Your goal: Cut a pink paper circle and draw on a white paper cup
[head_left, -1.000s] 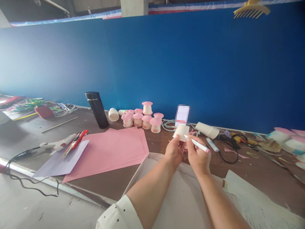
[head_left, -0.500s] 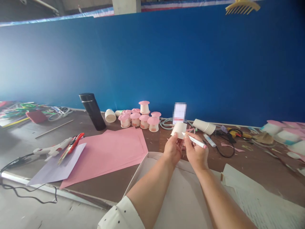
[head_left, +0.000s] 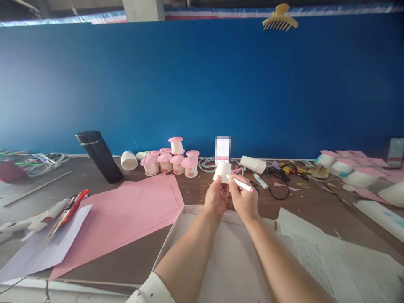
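A white paper cup (head_left: 222, 171), turned upside down, is held from below by my left hand (head_left: 216, 196). Its fingers are closed around the cup's lower edge. In my right hand (head_left: 245, 201) is a white marker pen (head_left: 241, 184) with a pink end, pinched between thumb and fingers. The pen's tip is at the cup's right side; whether it touches the surface I cannot tell. Behind the cup stands a phone (head_left: 223, 148) with a lit, blurred screen. Left of it are several cups with pink paper caps (head_left: 190, 165), one of them stacked higher.
Pink paper sheets (head_left: 126, 214) lie to the left, with a red utility knife (head_left: 74, 206), a glue gun (head_left: 38, 221) and a black bottle (head_left: 100, 156). Stacked white cups (head_left: 253, 164), a glue stick (head_left: 260, 181) and black cable lie right. An open box (head_left: 233, 256) sits under my forearms.
The camera view has turned to the right, so everything on the table appears further left. My hands still hold the cup and the pen in nearly the same pose.
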Motion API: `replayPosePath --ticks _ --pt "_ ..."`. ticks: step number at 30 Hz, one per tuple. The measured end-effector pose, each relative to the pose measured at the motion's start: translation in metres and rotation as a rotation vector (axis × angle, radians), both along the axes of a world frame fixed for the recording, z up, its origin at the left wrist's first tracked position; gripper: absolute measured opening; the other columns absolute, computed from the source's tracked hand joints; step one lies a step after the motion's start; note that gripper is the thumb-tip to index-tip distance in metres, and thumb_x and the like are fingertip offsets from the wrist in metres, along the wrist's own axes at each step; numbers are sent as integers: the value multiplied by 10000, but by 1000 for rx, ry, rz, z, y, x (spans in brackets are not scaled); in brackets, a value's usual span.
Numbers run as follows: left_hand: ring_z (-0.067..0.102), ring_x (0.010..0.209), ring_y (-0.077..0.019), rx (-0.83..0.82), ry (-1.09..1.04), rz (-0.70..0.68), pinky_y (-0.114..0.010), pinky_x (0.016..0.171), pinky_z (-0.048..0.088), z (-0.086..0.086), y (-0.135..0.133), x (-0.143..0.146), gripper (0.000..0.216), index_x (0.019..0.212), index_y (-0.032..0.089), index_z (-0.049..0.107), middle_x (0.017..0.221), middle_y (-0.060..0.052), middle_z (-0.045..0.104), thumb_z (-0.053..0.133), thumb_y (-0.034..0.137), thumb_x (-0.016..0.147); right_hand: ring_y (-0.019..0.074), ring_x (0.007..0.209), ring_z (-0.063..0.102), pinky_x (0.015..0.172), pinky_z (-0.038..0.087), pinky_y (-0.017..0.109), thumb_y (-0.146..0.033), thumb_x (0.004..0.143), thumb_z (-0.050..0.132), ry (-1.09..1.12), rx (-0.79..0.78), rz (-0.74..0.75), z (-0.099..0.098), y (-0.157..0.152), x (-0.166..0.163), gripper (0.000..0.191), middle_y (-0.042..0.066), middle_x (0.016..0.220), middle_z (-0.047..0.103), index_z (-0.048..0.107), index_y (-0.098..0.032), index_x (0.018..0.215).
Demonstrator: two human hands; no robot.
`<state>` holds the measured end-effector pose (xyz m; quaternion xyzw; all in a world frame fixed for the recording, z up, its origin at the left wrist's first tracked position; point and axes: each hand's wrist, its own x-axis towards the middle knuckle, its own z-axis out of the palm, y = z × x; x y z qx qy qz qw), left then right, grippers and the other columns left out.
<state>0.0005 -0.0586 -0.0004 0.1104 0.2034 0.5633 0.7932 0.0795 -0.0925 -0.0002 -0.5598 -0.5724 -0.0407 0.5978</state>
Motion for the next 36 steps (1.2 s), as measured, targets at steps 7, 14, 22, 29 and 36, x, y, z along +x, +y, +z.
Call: replayPosePath --ticks 7,14,22,29,36 --pt "685 849 -137 -21 15 9 -219 864 522 3 -1 0 123 918 126 670 884 -92 709 566 190 915 191 830 703 772 564 308 -394 919 552 -7 -1 -4 0 1 0 274 91 976 746 703 -182 1006" --pt "685 869 -143 -5 19 0 -223 840 537 1 0 0 168 962 111 676 944 -112 716 538 202 932 187 808 701 764 559 299 -381 918 556 -24 12 -14 -2 2 1 265 86 945 747 706 -178 1001" --pt "690 866 -139 -34 32 2 -221 866 533 3 0 -1 139 915 130 668 916 -101 715 546 195 927 178 761 693 693 545 275 -358 916 566 -35 27 -9 -1 2 1 248 83 925 744 708 -169 990" --pt "690 850 -137 -33 13 4 -220 862 529 0 2 0 137 937 119 678 917 -103 716 564 194 917 184 768 701 727 555 294 -367 914 570 -28 6 -4 -4 4 3 248 74 924 746 707 -177 995" --pt "692 863 -145 -34 24 -12 -237 874 530 0 2 0 161 950 103 674 936 -118 714 542 192 929 188 767 708 767 568 316 -379 913 564 6 -20 -2 -3 3 3 265 83 948 744 709 -174 1000"
